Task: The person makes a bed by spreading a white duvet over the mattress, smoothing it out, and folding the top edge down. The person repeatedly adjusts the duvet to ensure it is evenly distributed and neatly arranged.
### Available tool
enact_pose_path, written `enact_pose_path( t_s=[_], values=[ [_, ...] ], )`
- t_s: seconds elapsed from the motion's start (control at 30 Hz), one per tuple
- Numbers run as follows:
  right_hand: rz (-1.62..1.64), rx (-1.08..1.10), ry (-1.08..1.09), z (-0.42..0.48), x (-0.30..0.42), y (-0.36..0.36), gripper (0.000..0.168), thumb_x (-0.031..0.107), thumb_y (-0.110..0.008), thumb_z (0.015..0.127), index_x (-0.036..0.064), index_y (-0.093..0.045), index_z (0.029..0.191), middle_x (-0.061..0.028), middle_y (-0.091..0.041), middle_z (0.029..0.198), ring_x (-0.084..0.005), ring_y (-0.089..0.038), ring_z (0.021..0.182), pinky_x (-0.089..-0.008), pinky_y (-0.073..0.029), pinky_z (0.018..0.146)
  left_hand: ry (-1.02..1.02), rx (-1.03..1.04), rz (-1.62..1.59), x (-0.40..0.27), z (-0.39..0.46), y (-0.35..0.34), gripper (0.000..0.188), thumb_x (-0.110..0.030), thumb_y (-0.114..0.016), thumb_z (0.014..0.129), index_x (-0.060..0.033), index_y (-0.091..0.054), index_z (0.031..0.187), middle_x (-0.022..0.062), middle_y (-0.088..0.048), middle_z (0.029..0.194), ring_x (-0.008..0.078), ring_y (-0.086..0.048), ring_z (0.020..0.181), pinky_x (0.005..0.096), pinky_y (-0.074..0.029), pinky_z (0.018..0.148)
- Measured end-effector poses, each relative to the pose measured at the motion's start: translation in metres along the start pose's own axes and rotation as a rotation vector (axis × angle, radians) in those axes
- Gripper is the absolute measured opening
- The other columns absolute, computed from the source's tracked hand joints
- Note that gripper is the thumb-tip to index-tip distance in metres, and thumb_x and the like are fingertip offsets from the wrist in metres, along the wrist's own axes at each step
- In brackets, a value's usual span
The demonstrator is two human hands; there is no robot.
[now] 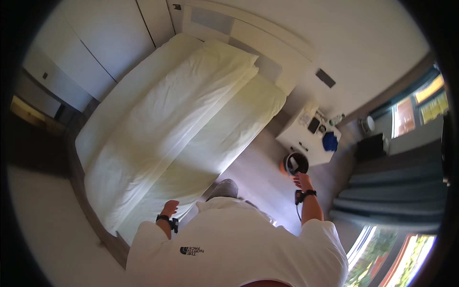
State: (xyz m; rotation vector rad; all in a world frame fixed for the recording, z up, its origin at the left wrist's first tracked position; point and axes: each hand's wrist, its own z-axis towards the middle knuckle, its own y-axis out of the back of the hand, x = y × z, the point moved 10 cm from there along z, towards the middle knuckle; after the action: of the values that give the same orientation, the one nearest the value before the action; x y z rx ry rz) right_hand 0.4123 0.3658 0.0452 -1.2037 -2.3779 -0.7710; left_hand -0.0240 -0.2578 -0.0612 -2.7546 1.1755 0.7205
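Note:
My right hand (303, 181) hangs out to the right with its fingers apart, nothing visible in it. In the picture its fingertips come close to a round bin (284, 168), dark inside and orange on its side; whether they touch the bin cannot be made out. Some pale item (294, 163) lies inside the bin. On the other side, my left hand (170, 207) appears loosely curled by the edge of the bed, no object seen in it. A pale sheet (233, 132) covers the mattress, and a folded duvet (154, 118) stretches lengthwise over it. Both wrists carry dark strapped devices.
Beyond the bin stands a white nightstand (292, 134) bearing a dark phone-like slab (313, 125), a blue cloth (330, 141) and a bottle (337, 119). Grey-blue curtains (391, 197) hang at the right. White wardrobe doors (104, 32) flank the bed's far left.

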Motion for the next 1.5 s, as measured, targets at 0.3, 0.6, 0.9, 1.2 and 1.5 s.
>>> enact_pose_path(
  t_s=[0.3, 0.6, 0.9, 1.2, 1.5],
  values=[
    [-0.194, 0.256, 0.326, 0.171, 0.307, -0.134, 0.026, 0.030, -0.049, 0.083, 0.005, -0.054, 0.090, -0.0072, -0.058, 0.069, -0.0149, -0.054, 0.054, -0.0254, -0.043, 0.045, 0.297, -0.039, -0.086, -0.060, 0.033, -0.098, 0.025, -0.027, -0.054, 0.080, -0.0114, -0.055, 0.100, 0.0012, -0.052, 0.080, 0.0136, -0.049, 0.067, 0.0304, -0.043, 0.055],
    [-0.394, 0.370, 0.331, 0.283, 0.528, -0.247, 0.059, 0.020, -0.054, 0.083, 0.012, -0.022, 0.132, -0.0106, -0.061, 0.077, -0.0175, -0.057, 0.059, -0.0294, -0.048, 0.052, -0.044, -0.325, -0.326, -0.270, 0.041, -0.143, 0.026, -0.022, -0.048, 0.085, -0.0103, -0.055, 0.107, 0.0027, -0.057, 0.099, 0.0158, -0.053, 0.092, 0.0308, -0.044, 0.073],
    [-0.579, 0.369, 0.320, 0.437, 0.631, -0.365, 0.069, 0.018, -0.058, 0.079, 0.019, -0.014, 0.131, -0.0112, -0.056, 0.081, -0.0193, -0.055, 0.057, -0.0315, -0.047, 0.047, 0.458, -0.395, -0.401, -0.224, -0.056, -0.322, 0.023, -0.021, -0.052, 0.083, -0.0108, -0.059, 0.102, 0.0011, -0.059, 0.089, 0.0118, -0.054, 0.080, 0.0275, -0.045, 0.064],
    [-0.672, 0.253, 0.781, 0.659, 0.623, -0.382, 0.023, 0.020, -0.057, 0.078, 0.002, -0.050, 0.090, -0.0113, -0.057, 0.069, -0.0269, -0.055, 0.056, -0.0356, -0.045, 0.048, 0.545, -0.430, -0.523, -0.287, -0.074, -0.359, 0.026, -0.023, -0.053, 0.083, -0.0114, -0.056, 0.105, 0.0026, -0.058, 0.097, 0.0148, -0.055, 0.090, 0.0313, -0.045, 0.072],
    [-0.277, 0.073, 0.397, 0.576, 0.630, -0.342, 0.024, 0.028, -0.051, 0.080, 0.005, -0.050, 0.076, -0.0100, -0.056, 0.080, -0.0237, -0.056, 0.073, -0.0391, -0.044, 0.057, 0.552, -0.548, -0.704, -0.299, -0.103, -0.416, 0.026, -0.024, -0.053, 0.082, -0.0115, -0.057, 0.105, 0.0015, -0.058, 0.095, 0.0135, -0.054, 0.087, 0.0302, -0.044, 0.071]
  ],
)
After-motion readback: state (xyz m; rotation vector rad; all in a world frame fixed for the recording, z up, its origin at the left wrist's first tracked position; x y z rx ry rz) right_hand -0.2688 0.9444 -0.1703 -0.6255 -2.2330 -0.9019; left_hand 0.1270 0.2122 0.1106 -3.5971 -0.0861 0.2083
